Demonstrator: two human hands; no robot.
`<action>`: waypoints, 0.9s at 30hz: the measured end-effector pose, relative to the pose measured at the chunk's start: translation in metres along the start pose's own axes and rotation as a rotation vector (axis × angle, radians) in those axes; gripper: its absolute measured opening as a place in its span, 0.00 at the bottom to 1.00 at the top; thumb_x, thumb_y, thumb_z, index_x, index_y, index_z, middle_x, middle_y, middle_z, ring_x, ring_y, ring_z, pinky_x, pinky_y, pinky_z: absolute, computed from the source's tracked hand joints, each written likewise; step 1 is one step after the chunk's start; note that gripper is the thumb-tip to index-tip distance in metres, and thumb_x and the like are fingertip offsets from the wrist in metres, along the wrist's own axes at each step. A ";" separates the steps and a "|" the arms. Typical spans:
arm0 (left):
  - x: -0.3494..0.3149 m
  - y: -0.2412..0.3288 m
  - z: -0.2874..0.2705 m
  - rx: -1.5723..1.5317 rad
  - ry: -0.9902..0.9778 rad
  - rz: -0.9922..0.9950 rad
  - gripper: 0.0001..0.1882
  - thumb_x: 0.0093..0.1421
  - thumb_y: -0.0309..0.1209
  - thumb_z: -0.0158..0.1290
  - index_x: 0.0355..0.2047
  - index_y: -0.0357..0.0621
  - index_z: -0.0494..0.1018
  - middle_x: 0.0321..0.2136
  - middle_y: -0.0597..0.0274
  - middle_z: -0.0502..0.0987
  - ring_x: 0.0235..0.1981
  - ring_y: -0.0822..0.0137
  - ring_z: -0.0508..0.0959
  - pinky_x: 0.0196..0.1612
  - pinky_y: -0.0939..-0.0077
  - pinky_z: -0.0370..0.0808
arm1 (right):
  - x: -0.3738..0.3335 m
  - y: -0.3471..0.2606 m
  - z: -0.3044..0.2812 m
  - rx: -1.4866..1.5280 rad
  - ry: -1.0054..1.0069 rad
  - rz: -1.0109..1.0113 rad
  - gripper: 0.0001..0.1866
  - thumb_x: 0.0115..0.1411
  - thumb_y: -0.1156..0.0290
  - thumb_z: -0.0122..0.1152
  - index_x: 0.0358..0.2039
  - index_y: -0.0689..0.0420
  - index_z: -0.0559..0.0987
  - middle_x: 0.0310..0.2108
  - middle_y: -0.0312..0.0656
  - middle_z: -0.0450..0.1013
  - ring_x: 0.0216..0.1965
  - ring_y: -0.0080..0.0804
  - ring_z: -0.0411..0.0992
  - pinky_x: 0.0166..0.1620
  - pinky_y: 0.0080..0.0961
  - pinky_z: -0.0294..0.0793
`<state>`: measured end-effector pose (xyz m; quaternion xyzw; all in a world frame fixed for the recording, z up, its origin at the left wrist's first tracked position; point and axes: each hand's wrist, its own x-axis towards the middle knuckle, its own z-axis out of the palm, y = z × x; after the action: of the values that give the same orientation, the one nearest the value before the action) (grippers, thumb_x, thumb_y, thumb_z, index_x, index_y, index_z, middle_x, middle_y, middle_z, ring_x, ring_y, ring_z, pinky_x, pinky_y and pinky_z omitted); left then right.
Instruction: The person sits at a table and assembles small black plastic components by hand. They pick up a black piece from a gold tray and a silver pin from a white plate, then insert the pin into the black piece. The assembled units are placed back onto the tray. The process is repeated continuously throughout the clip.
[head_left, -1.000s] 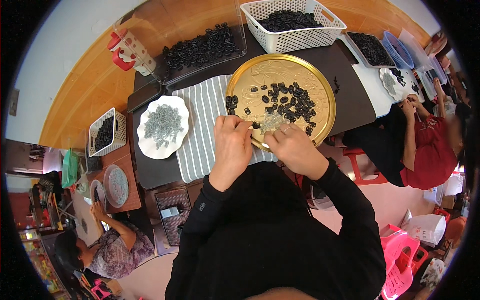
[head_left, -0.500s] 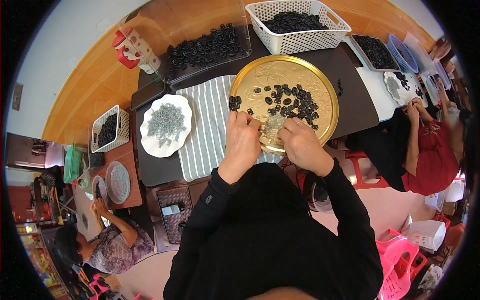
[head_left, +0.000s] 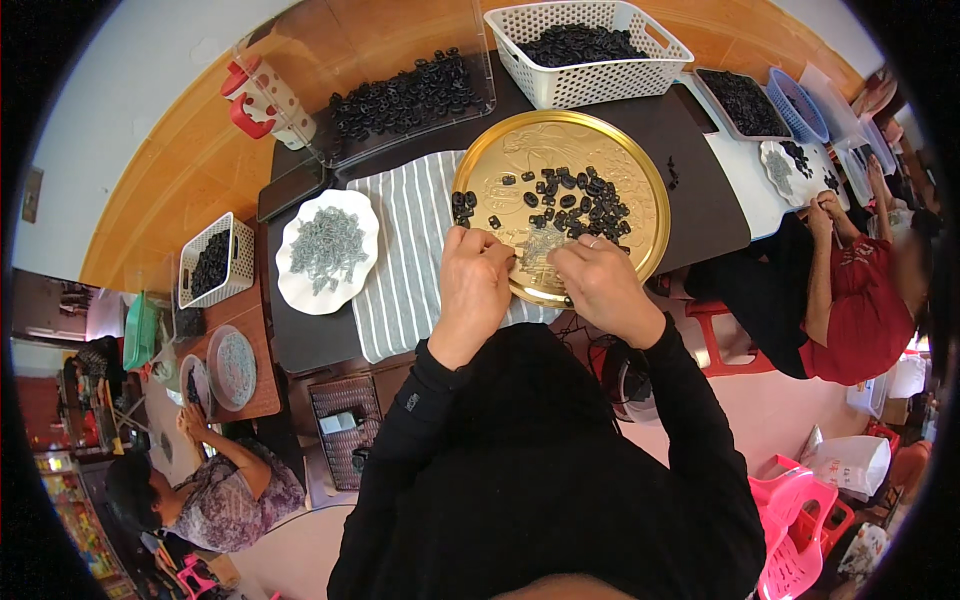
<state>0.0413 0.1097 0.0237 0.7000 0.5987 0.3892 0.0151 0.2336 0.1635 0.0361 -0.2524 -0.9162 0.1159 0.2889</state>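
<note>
A dark worktop (head_left: 700,190) carries a round gold tray (head_left: 640,180) strewn with small black pieces (head_left: 580,200). At its near rim, the left hand (head_left: 475,275) and right hand (head_left: 600,280) both pinch something small between closed fingertips; what, I cannot tell.

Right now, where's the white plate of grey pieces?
Head view, person's left: the white plate sits on the dark table, beside the striped cloth, left of the gold tray.
</note>
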 end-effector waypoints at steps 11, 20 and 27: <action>-0.024 0.005 -0.030 -0.644 0.031 -0.280 0.10 0.58 0.15 0.52 0.39 0.33 0.78 0.31 0.61 0.74 0.29 0.74 0.72 0.32 0.83 0.68 | -0.002 -0.015 -0.017 -0.171 -0.180 -0.165 0.05 0.49 0.74 0.57 0.27 0.60 0.73 0.23 0.45 0.73 0.31 0.44 0.74 0.37 0.36 0.72; -0.062 0.002 -0.038 -1.023 -0.018 -0.661 0.15 0.60 0.15 0.51 0.47 0.37 0.76 0.34 0.67 0.74 0.32 0.79 0.72 0.35 0.86 0.71 | 0.012 -0.017 -0.012 -0.255 -0.337 -0.233 0.06 0.49 0.72 0.57 0.26 0.61 0.75 0.26 0.46 0.73 0.32 0.41 0.74 0.39 0.33 0.72; -0.076 0.000 -0.041 -1.042 -0.023 -0.644 0.17 0.60 0.16 0.52 0.50 0.37 0.74 0.34 0.67 0.74 0.32 0.79 0.73 0.36 0.85 0.72 | 0.011 -0.014 -0.005 0.347 -0.153 0.064 0.04 0.51 0.80 0.56 0.29 0.63 0.73 0.28 0.44 0.71 0.32 0.36 0.71 0.36 0.29 0.70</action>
<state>0.0196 0.0276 0.0119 0.3887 0.5110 0.5988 0.4788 0.2235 0.1575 0.0502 -0.2181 -0.8932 0.3002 0.2538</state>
